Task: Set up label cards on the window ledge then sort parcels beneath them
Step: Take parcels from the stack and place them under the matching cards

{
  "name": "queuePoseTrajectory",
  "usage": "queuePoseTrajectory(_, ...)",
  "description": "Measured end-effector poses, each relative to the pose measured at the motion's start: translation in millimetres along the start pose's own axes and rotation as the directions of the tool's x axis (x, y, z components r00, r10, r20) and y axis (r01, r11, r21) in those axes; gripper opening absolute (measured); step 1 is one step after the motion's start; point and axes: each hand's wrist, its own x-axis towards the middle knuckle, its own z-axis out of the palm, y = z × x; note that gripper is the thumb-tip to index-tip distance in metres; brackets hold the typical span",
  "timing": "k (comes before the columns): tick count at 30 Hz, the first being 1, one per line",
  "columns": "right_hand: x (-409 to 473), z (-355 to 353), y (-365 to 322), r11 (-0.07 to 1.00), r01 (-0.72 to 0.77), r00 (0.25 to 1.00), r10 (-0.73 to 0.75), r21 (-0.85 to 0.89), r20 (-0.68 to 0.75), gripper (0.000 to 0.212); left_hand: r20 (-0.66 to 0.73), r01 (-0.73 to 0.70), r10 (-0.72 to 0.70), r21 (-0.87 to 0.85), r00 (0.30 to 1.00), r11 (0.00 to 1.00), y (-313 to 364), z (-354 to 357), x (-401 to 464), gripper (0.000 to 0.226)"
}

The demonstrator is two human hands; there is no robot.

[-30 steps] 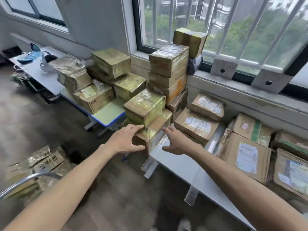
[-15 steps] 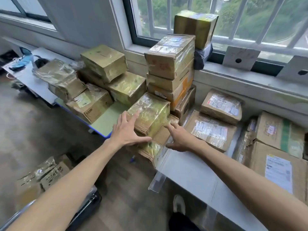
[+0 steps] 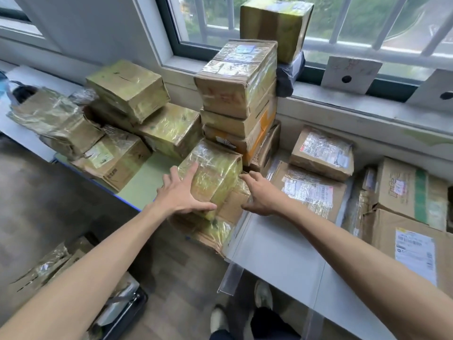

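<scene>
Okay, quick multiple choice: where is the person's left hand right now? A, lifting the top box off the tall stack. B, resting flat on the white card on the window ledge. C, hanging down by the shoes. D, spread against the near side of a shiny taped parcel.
D: the left hand lies with straight, spread fingers against the near side of the taped parcel, well below the window ledge.

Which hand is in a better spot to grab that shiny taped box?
Probably the left hand: it lies spread on the taped box, thumb at its lower edge. The right hand only reaches its right side, fingertips near the corner.
</scene>
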Motion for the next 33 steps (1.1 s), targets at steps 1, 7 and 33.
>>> queuePoseTrajectory(1, 1.1, 0.3, -3.0, 1.000, -0.011, 1.000, 0.011, -0.006, -0.004, 0.092, -0.002, -0.007, 0.007, 0.002, 1.000, 1.000, -1.3, 0.7, 0.0, 0.134)
queuePoseTrajectory(7, -7.7, 7.4, -27.7, 0.993, -0.118, 0.990, 0.117, -0.004, -0.077, 0.105, -0.052, -0.093, 0.093, 0.000, 0.994, 0.996, -6.7, -2.9, -0.5, 0.127)
queuePoseTrajectory(33, -157.6, -20.3, -92.5, 0.878, -0.395, 0.818, 0.470, 0.271, -0.331, 0.095, -0.042, -0.815, 0.860, -0.345, 0.508, 0.465, -12.6, -83.0, -58.3, 0.121)
